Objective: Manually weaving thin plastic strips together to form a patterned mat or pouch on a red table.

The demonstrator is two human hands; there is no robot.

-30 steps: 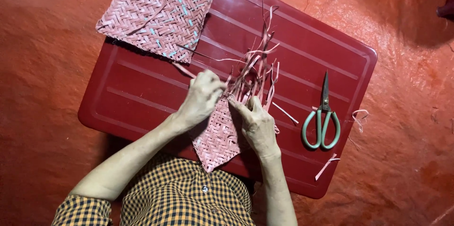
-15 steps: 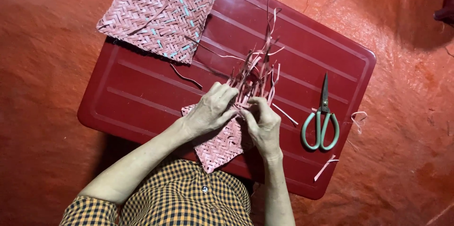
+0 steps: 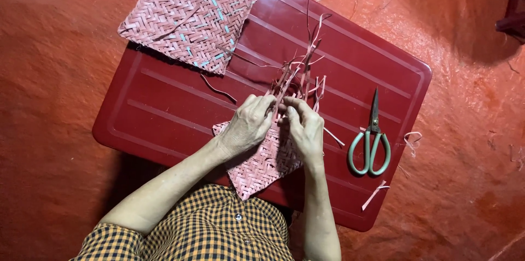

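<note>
A half-woven pink mat (image 3: 261,163) lies on a dark red plastic board (image 3: 164,113) in front of me, with loose pink strips (image 3: 304,69) sticking up from its far edge. My left hand (image 3: 247,126) and my right hand (image 3: 304,128) meet at that edge, fingers pinching the strips. Both hands cover the middle of the piece. A finished pink woven mat (image 3: 186,18) with a few pale blue flecks rests on the board's far left corner.
Green-handled scissors (image 3: 372,143) lie shut on the board to the right of my hands. Cut strip scraps (image 3: 374,194) sit near the board's right edge. A red-orange tarp (image 3: 470,130) covers the floor all around. Dark furniture legs (image 3: 513,9) stand at top right.
Both hands have slid a little to the right along the woven edge and closed together on the strips. The small mat has shifted slightly under them.
</note>
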